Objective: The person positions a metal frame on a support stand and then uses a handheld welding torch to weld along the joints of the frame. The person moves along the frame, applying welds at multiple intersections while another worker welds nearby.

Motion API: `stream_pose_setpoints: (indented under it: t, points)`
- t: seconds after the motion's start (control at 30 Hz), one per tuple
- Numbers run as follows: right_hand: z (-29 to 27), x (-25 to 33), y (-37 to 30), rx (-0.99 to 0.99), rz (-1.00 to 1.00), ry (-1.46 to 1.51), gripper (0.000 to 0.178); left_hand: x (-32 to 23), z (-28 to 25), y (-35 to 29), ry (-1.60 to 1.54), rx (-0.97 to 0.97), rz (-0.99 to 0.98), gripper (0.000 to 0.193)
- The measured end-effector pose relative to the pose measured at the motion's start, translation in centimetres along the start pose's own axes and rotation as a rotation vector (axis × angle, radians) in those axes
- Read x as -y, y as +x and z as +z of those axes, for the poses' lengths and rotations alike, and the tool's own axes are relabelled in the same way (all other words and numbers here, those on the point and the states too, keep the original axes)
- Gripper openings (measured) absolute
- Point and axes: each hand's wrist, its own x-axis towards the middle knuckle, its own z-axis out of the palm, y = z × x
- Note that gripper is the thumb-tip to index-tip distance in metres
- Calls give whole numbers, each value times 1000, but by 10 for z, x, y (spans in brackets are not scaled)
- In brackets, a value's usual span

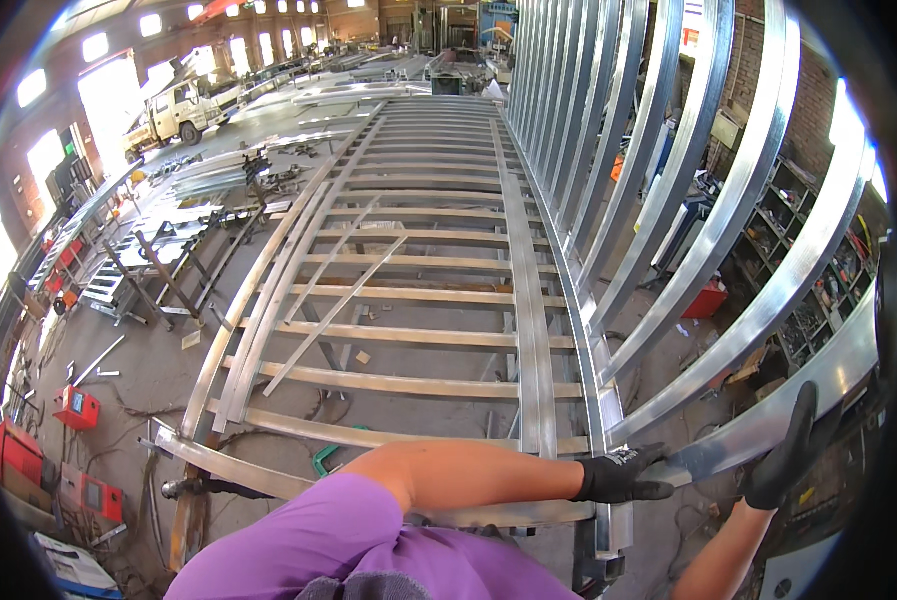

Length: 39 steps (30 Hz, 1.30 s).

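Both my hands wear black gloves and are at the nearest upright square steel tube [759, 428] on the frame's right side. My left hand [621, 476] reaches across and grips the tube near its lower end, with fingers and thumb on either side of it. Higher along the same tube, my right hand [784, 455] holds it with the fingers pointing up; part of its grip is hidden. A long ladder-like metal frame [532, 370] lies flat in front of me. Along its right side runs a bottom rail [581, 345] with a row of shiny uprights.
Loose flat bars [334, 315] lie across the frame's rungs. A green clamp [324, 460] sits near the front edge. Red boxes [77, 408] stand on the left floor. Shelving [789, 240] lines the right wall, and a truck [179, 108] is parked at the far left.
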Motion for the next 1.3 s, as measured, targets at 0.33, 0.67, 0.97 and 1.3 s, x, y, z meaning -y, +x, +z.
stream_pose_setpoints:
  t: [0.33,0.67,0.97,1.3]
  points:
    - [-33,-82,-33,154,57,423,67,70,18,78,-584,171,67,92]
    - [-4,-68,-35,67,194,740,86,92,62,89,-449,-230,-82,72]
    - [-1,-65,-23,-131,272,603,74,119,68,93,-174,-215,-10,35]
    - [-19,-101,-7,-147,283,167,72,98,49,84,185,-300,149,42]
